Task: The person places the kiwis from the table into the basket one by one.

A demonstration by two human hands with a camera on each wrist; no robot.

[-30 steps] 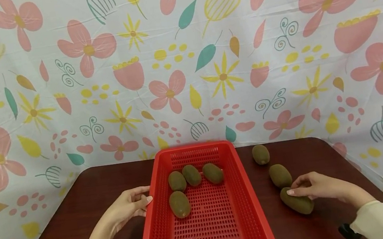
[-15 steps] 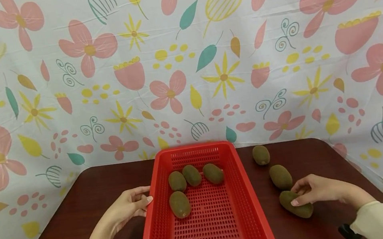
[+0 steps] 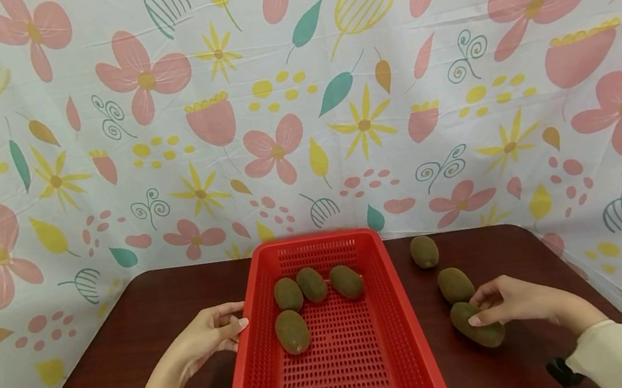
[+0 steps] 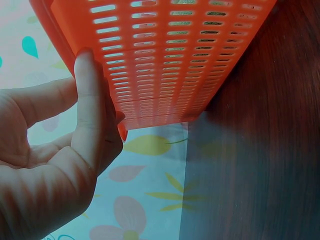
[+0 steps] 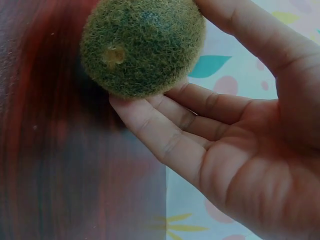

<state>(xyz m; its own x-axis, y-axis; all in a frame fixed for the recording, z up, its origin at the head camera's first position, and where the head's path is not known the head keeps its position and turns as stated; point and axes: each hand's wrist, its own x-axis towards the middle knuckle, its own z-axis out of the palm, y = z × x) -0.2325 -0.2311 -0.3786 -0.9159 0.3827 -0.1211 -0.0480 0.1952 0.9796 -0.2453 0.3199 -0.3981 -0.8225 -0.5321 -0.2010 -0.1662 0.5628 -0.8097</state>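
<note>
The right hand (image 3: 514, 301) has a kiwi (image 3: 485, 333) between its thumb and bent fingers, spread just as wide as the fruit, on the worktop's right side, well apart from the red basket (image 3: 335, 374). The fruit is fuzzy and brown, with a pale spot at the end that shows from the wrist. I cannot tell whether it is lifted or resting on the worktop (image 3: 165, 298). Just behind it lies the middle kiwi (image 3: 456, 282), so close that I cannot say whether they touch; the far kiwi (image 3: 425, 252) sits near the back edge.

The left hand (image 3: 208, 335) is at the basket's left side, its fingers loose and slightly bent, fingertips touching the outside of the rim without wrapping round it.

Inside the slotted basket, four kiwis (image 3: 292, 332) sit in its left and back part: two along the left, two farther back. Both arms wear pale sleeves (image 3: 621, 356), and a flowered cloth (image 3: 297, 91) hangs behind the worktop.
</note>
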